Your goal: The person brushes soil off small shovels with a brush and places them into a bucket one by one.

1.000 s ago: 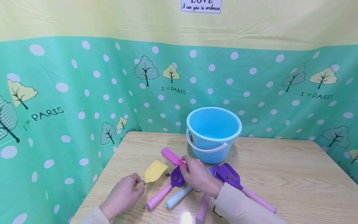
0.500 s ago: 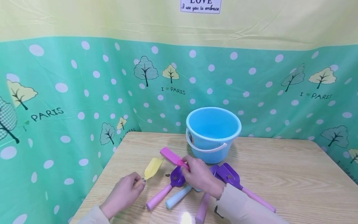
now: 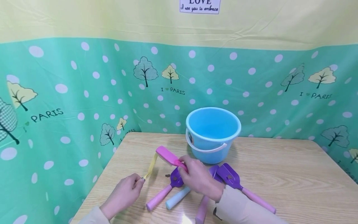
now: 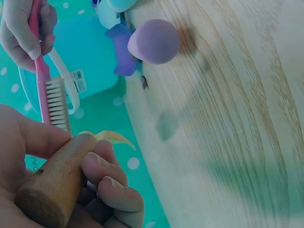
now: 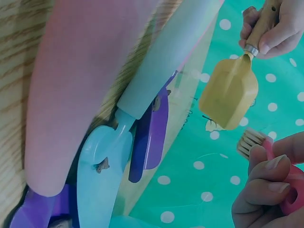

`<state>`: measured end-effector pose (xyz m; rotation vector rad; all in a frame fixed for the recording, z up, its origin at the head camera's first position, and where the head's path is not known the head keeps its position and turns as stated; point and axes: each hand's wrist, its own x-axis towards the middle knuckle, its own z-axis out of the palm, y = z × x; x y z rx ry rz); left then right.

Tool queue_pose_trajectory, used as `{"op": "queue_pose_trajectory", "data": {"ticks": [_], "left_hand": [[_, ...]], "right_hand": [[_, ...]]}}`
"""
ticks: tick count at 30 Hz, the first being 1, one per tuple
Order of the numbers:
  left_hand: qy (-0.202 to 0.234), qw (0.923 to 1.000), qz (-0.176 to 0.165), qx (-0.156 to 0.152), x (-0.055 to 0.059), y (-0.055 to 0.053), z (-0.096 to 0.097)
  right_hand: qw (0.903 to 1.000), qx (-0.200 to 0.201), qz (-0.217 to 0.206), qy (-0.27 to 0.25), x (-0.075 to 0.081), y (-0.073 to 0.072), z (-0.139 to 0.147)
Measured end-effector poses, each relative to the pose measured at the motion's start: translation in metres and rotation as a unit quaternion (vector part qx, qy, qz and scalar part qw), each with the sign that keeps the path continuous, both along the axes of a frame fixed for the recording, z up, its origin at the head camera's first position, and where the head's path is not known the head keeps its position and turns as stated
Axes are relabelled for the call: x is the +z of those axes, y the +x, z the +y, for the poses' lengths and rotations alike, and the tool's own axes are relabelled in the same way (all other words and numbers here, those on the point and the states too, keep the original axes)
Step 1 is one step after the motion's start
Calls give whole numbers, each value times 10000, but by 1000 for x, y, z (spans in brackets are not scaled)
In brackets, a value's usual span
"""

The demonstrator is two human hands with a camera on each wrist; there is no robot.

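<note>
My left hand [image 3: 123, 194] grips the wooden handle [image 4: 57, 180] of a small toy shovel with a yellow blade [image 5: 230, 92]. In the head view that blade is turned nearly edge-on. Between the fingers and thumb of my right hand [image 3: 199, 176] is a pink brush [image 3: 167, 155], its pale bristles [image 4: 57, 102] facing down toward the yellow blade. The brush head overlaps the blade's tip in the head view; a small gap shows between them in the right wrist view. Both tools are held above the wooden table [image 3: 293, 174].
Purple shovels with pink handles lie below the hands, one at left [image 3: 176, 179], one at right [image 3: 230, 176]. A light blue shovel [image 5: 102, 166] lies among them, partly under my right hand. Dark scraps [image 3: 167, 175] dot the table and blades. Behind stands a blue bucket [image 3: 213, 141].
The yellow shovel has rotated in my left hand from showing its broad face to nearly edge-on, its tip rising. The pink brush has shifted slightly left toward it.
</note>
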<state>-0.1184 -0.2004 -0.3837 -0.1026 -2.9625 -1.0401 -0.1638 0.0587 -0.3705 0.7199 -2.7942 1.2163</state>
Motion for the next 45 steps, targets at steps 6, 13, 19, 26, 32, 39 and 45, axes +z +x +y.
{"op": "queue_pose_trajectory", "data": {"ticks": [6, 13, 19, 26, 32, 39, 45], "left_hand": [[364, 9989, -267, 84, 1, -1, 0], [724, 9964, -382, 199, 2, -1, 1], [745, 9963, -348, 245, 2, 0, 2], [732, 9967, -335, 108, 1, 0, 2], [828, 9961, -312, -59, 1, 2, 3], [805, 9959, -302, -296, 2, 3, 3], [847, 9946, -330, -505, 2, 4, 2]], "right_hand": [[9995, 67, 280, 161, -2, 2, -5], [9986, 152, 405, 314, -4, 6, -12], [9977, 285, 448, 415, -4, 10, -17], [9971, 587, 377, 289, -3, 17, -23], [9956, 787, 310, 393, -8, 19, -26], [9951, 863, 333, 348, -14, 16, -26], [9949, 674, 497, 555, -18, 10, -25]]}}
